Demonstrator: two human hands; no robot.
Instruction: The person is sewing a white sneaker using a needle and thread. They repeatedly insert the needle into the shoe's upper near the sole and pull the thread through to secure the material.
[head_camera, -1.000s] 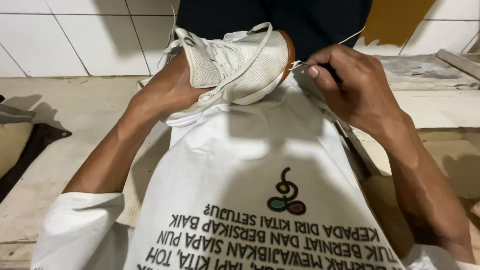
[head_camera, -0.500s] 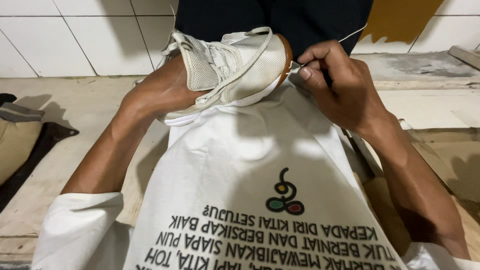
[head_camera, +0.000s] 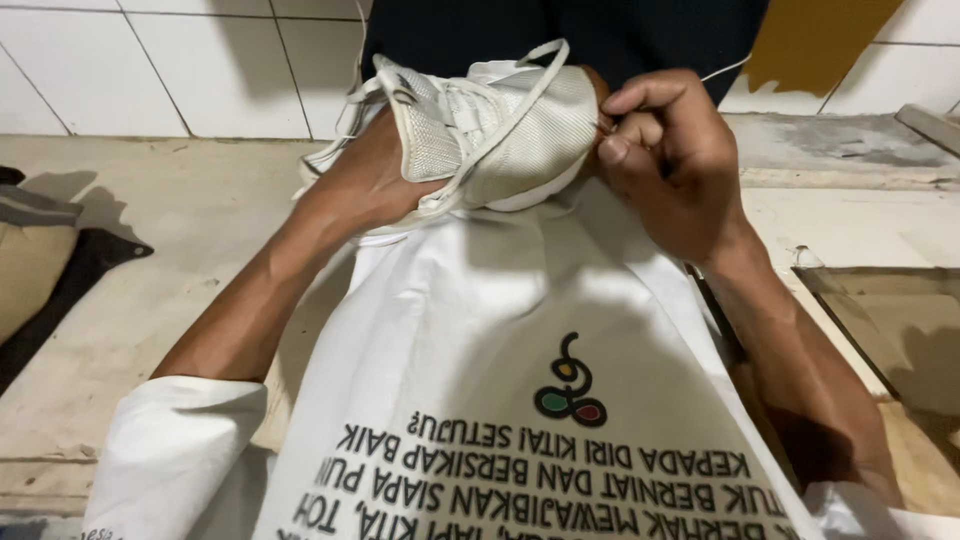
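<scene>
Shoe: a white mesh sneaker (head_camera: 500, 130) is in the upper middle of the frame, above the person's lap, turned on its side with its toe toward the right.
Left hand: the left hand (head_camera: 375, 185) is under the sneaker and partly inside it, so it carries the shoe; the fingers are hidden, but the hand clearly supports it.
Right hand: the right hand (head_camera: 665, 155) is clenched at the toe of the sneaker, with thumb and forefinger pinched together on something very thin; a light thread (head_camera: 725, 68) runs from it to the upper right.
Laces: loose white laces (head_camera: 345, 100) hang at the left end of the shoe.
Shirt: a white shirt (head_camera: 480, 330) with a small coloured emblem and dark printing fills the lower middle.
Floor: a pale floor (head_camera: 180, 210) lies on the left, with white wall tiles (head_camera: 150, 60) above it.
Dark cloth: a dark cloth (head_camera: 60, 290) lies at the left edge.
</scene>
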